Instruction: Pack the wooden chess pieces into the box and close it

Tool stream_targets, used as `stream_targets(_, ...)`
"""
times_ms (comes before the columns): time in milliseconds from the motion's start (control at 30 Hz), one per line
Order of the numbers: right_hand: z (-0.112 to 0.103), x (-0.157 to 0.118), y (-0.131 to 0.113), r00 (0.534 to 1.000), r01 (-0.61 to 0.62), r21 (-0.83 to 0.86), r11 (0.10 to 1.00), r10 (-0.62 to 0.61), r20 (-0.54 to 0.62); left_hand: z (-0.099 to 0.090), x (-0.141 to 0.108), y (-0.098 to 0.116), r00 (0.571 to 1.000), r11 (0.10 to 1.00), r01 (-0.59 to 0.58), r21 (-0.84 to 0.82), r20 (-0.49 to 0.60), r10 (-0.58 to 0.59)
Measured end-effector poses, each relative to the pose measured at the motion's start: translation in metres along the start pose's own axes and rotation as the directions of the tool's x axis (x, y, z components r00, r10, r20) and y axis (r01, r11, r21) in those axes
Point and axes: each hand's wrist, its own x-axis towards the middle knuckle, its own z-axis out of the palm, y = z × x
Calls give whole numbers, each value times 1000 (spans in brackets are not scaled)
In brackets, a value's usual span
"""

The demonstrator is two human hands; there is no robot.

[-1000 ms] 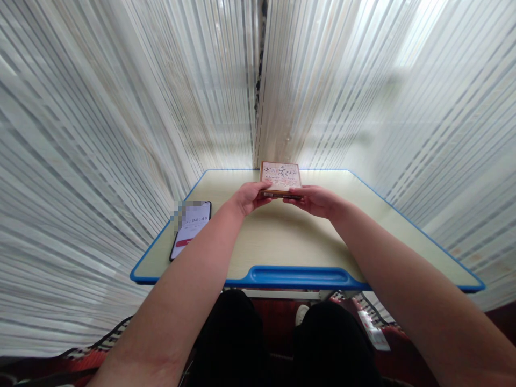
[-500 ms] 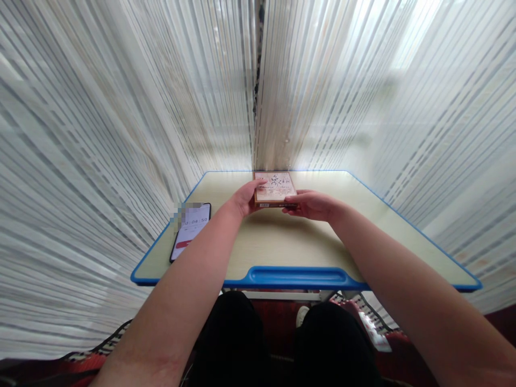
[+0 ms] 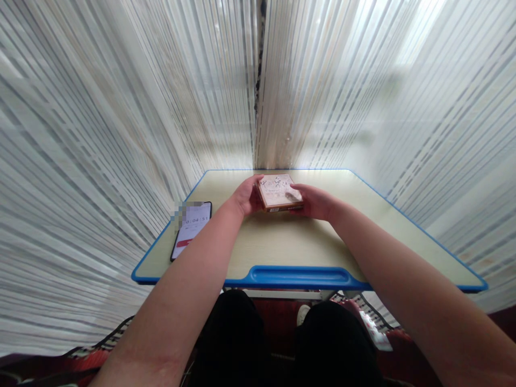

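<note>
A flat, square Chinese chess box [image 3: 278,192] with dark lettering on its pale lid is held between my two hands over the far middle of the desk. My left hand [image 3: 249,195] grips its left side, the thumb near the far left corner. On the right side, my right hand [image 3: 314,201] clasps it with the thumb over the lid's edge and the other fingers partly hidden behind and below. The box looks closed and slightly turned.
The pale desk top [image 3: 282,242] has a blue rim and a blue pen groove [image 3: 298,276] at the front. A phone [image 3: 192,231] showing a running timer lies at the left edge. Striped white curtains [image 3: 121,107] hang close around the back and sides.
The box has shifted slightly right and towards me and has turned a little. My right thumb has moved from the near edge up onto the right side of the lid.
</note>
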Motion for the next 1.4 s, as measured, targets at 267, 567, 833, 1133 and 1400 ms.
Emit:
stream_targets(267,-2,-1,-1,1000,12,26,1000,-12,-7,-2,-1,3,1000,1000,25,-14,-9,-25)
stream_targets(567,0,-6,-6,998,65,43,997,-65,-3,1,-6,4,1000,999,5,-46,5,-5)
stream_targets(833,0,-2,-3,996,57,10,998,-56,-68,14,-8,2,996,994,-91,-60,-11,91)
stream_targets(1133,-4,-2,-4,994,82,20,996,-80,-68,22,-10,2,986,978,-168,-125,-33,165)
stream_targets(1400,-2,2,0,983,68,-46,997,-75,-167,14,-1,-1,980,990,-136,-32,-150,129)
